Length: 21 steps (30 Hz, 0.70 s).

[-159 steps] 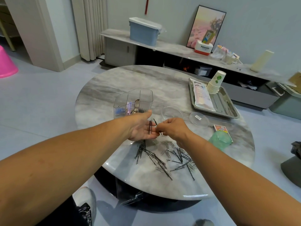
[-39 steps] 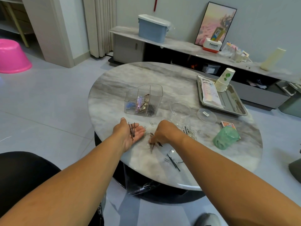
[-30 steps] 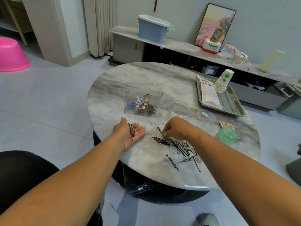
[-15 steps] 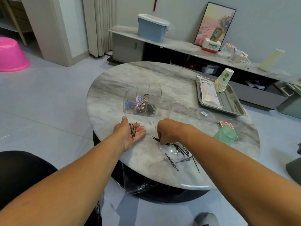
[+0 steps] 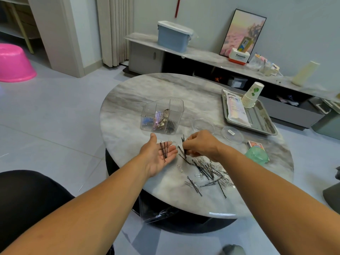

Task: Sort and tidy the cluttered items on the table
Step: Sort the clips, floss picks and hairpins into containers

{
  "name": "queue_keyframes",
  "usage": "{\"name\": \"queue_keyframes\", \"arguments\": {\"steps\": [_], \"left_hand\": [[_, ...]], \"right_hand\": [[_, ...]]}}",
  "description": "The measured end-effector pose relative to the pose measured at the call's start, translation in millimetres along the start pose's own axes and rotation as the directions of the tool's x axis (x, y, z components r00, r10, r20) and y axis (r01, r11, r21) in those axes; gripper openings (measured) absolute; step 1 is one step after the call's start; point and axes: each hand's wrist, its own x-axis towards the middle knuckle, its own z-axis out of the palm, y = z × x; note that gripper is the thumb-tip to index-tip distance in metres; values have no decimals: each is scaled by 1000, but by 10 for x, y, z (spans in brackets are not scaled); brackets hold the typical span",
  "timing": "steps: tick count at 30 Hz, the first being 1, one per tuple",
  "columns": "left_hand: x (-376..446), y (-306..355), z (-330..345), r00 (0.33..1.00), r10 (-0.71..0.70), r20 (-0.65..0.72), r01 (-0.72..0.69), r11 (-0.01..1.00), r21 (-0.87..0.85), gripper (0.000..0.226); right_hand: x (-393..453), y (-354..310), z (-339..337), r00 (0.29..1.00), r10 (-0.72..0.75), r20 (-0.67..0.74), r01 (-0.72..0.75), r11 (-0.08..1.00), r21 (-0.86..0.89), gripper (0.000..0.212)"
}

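Round and marble-topped, the table fills the middle of a grey-tiled room, with a low media shelf beyond it at 12 o'clock and a metal tray with paper cups at 2 o'clock. Toward the table's centre stands a clear divided organizer, already holding coloured clips and some dark pins. At 5 o'clock on the tabletop lies the unsorted pile of black hairpins tangled with silver paper clips. The left hand lies palm up with its fingers spread flat, a small bundle of hairpins resting loose across it. The right hand, just beside it at 3 o'clock, pinches a few more pins between thumb and fingertips, lifted just clear of the pile. The main risk is the open palm: nothing clamps that bundle, so a tilt or a nudge during the hand-off could spill pins over the near edge. Tangled pins may also drag paper clips along, mixing the two kinds, and the thin pinch could drop a pin
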Motion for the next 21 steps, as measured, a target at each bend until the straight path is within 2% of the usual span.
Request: {"name": "queue_keyframes", "arguments": {"steps": [2, 4, 7, 10, 11, 13, 16, 19, 21], "left_hand": [[-16, -33, 51, 998, -20, 56, 22, 999, -24, 76], [-26, -59, 115, 993, -30, 116, 35, 998, -44, 78], [-33, -66, 176, 989, -17, 146, 27, 997, -69, 78], [-19, -51, 164, 990, -26, 142, 49, 986, -158, 73], [-10, -46, 154, 991, -26, 130, 49, 983, -179, 72], [15, -35, 123, 996, -14, 93, 31, 983, -179, 72], [49, 1, 62, 999, 15, 37, -8, 980, -201, 72], [64, 53, 26, 999, 49, 2, -47, 971, -236, 74], [65, 63, 23, 998, 56, -13, -57, 968, -242, 75]], "right_hand": [[-57, -87, -19, 997, 0, 81, -13, 986, 164, 4], [-73, -147, 1, 993, 0, 118, -23, 981, 191, 8], [-57, -193, 4, 995, 6, 99, -27, 978, 205, 25], [-12, -203, -63, 1000, 6, 7, -8, 960, 281, 15], [13, -176, -100, 999, 12, -48, 0, 968, 252, 13], [59, -77, -159, 993, 12, -114, -9, 1000, 28, 10], [59, 86, -119, 996, 87, -33, -93, 955, -283, 14], [75, 157, 40, 996, 92, 1, -83, 902, -423, 29], [134, 152, 134, 999, 32, -44, -50, 859, -509, 28]]}}
